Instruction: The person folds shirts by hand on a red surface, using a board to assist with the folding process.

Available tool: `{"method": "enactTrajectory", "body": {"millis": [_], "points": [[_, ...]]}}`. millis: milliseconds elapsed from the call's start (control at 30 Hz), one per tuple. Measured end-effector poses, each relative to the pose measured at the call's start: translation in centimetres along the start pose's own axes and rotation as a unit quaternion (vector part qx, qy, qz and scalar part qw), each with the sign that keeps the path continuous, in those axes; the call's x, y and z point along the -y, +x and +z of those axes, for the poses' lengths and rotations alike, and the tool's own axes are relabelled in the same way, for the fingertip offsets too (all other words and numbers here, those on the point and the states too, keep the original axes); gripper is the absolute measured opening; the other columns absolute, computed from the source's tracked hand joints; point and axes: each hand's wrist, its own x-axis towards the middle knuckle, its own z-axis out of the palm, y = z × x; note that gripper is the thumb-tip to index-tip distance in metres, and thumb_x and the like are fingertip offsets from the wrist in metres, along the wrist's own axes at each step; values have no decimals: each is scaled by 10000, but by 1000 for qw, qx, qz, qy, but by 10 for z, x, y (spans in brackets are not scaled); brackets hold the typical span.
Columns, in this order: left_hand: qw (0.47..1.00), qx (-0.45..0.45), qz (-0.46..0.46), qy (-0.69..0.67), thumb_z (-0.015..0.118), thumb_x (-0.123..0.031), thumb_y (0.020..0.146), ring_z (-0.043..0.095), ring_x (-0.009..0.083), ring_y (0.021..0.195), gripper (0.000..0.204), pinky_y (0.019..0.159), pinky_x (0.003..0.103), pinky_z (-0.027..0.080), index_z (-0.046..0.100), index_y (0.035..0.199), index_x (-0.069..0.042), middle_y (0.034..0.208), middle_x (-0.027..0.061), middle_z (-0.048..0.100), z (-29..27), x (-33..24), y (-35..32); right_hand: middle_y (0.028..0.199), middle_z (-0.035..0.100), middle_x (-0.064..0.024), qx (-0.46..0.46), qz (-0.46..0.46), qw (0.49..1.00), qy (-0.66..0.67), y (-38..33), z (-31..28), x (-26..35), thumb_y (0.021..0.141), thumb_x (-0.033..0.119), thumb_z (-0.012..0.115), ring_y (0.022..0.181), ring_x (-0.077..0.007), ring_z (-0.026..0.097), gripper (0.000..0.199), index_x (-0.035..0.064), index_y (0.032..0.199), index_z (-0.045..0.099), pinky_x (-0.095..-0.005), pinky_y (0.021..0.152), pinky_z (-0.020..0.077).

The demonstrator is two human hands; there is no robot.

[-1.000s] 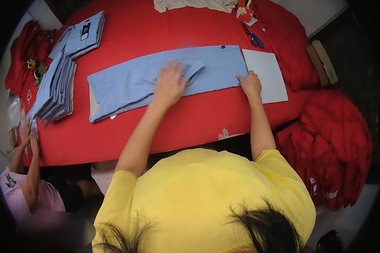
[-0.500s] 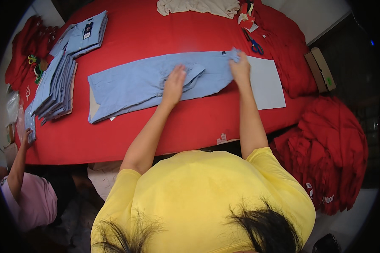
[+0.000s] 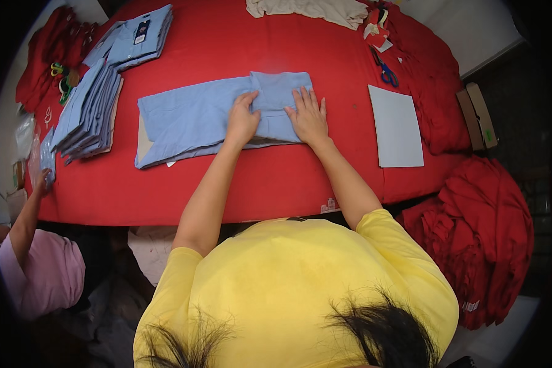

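A light blue shirt lies in a long folded strip across the red-covered table, its right end turned over onto itself. My right hand rests flat near that folded edge, fingers spread. On the inner border of the turned-over part lies my left hand, its fingers stretched out and thumb apart. Beneath the shirt's left end a beige board edge peeks out. To the right, apart from the shirt, is a pale grey sheet of card.
Folded blue shirts stand in a pile at the left, with more blue shirts behind. Scissors lie at the far right. Red garments heap beside the table. A co-worker's hand touches a plastic-wrapped item at the left edge.
The shirt's right end has been folded over to the left, uncovering the whole card. My right hand has let go of that end and moved left to lie flat.
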Motion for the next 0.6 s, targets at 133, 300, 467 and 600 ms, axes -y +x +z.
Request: {"method": "enactTrajectory", "body": {"millis": [133, 300, 467, 600], "points": [[996, -22, 0, 89, 609, -42, 776, 553, 329, 1102, 479, 942, 384, 454, 575, 1254, -55, 1274, 174, 534, 0, -5, -5, 1301, 525, -129, 32, 68, 978, 196, 13, -3, -24, 899, 176, 542, 1242, -322, 447, 309, 89, 1192, 593, -461, 1040, 339], [956, -35, 137, 257, 611, -55, 795, 502, 307, 1181, 421, 985, 387, 416, 608, 1215, -80, 1282, 139, 536, -8, -39, 0, 1073, 618, -117, 35, 153, 940, 301, 11, -31, -47, 837, 46, 582, 991, -293, 591, 211, 59, 1031, 665, -366, 862, 470], [947, 179, 218, 155, 592, -201, 862, 422, 288, 1281, 414, 1059, 433, 336, 569, 1266, -112, 1382, 85, 478, 27, -24, 29, 964, 610, -126, 77, 134, 937, 313, 18, -36, -47, 802, 61, 643, 877, -273, 613, 149, 45, 949, 662, -357, 777, 485], [943, 167, 220, 188, 547, -353, 896, 356, 282, 1346, 505, 1123, 458, 243, 492, 1348, -135, 1439, 78, 427, 36, -18, 19, 904, 598, -126, 116, 94, 954, 261, 26, -45, -55, 787, 75, 668, 854, -300, 607, 91, 23, 846, 623, -391, 741, 480]]}}
